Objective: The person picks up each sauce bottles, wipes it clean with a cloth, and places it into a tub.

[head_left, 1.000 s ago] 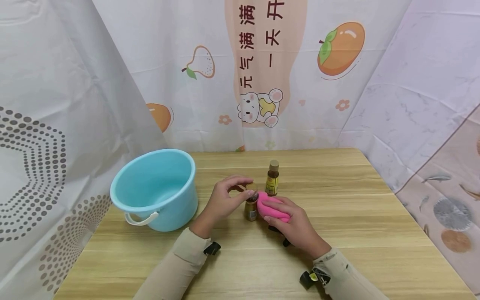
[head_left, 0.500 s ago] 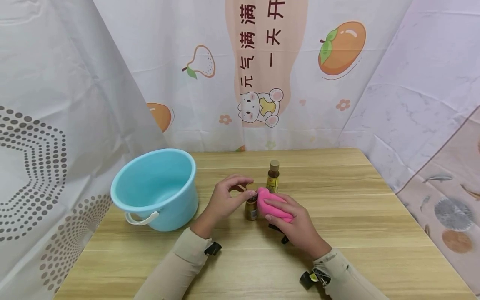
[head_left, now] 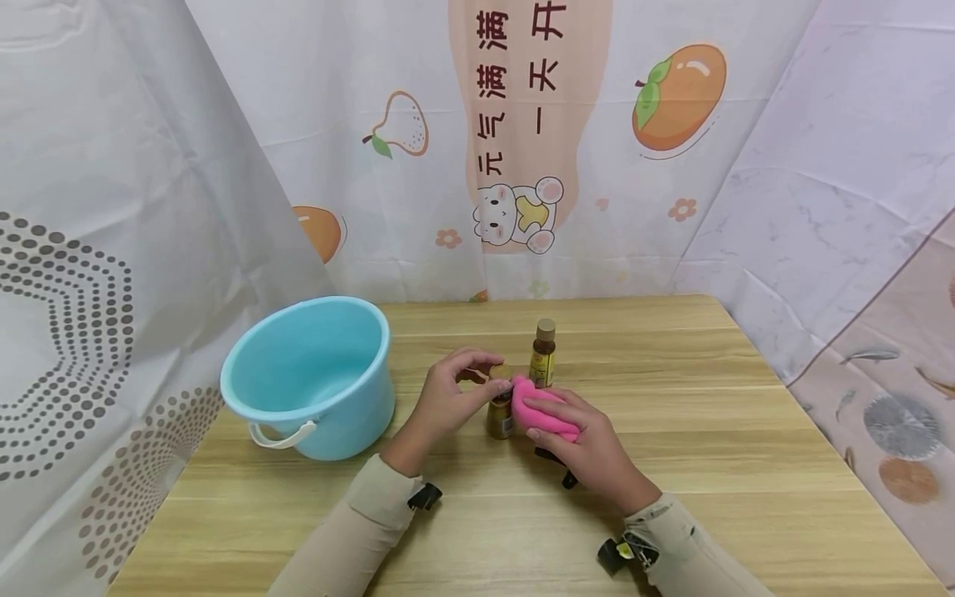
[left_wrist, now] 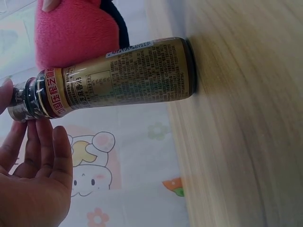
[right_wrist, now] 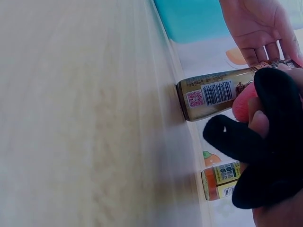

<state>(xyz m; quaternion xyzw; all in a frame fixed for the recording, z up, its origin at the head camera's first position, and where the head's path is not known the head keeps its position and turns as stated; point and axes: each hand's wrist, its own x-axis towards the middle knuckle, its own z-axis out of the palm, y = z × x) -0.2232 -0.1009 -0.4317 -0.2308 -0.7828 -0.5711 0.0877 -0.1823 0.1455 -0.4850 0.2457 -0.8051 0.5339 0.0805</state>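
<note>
On the table stands an upright sesame oil bottle [head_left: 500, 419] with a gold label, filling much of the left wrist view [left_wrist: 128, 78]. My left hand [head_left: 448, 394] pinches its cap between thumb and fingers. In my right hand [head_left: 597, 448] I grip a pink plush toy [head_left: 540, 414], its soft side against the bottle's upper body. Black limbs [right_wrist: 279, 142] of the toy hang beneath my palm in the right wrist view. Just behind the toy is a second brown bottle [head_left: 543, 356] with a yellow label, its base hidden in the head view.
A light blue bucket [head_left: 376, 398] with a white handle [head_left: 282, 438] stands at the left of the wooden table [head_left: 671, 365]. Printed curtains [head_left: 418, 207] hang behind the table and at both sides.
The pink toy has shifted up and then slightly back down along the bottle's side with my right hand. My left hand has stayed at the cap.
</note>
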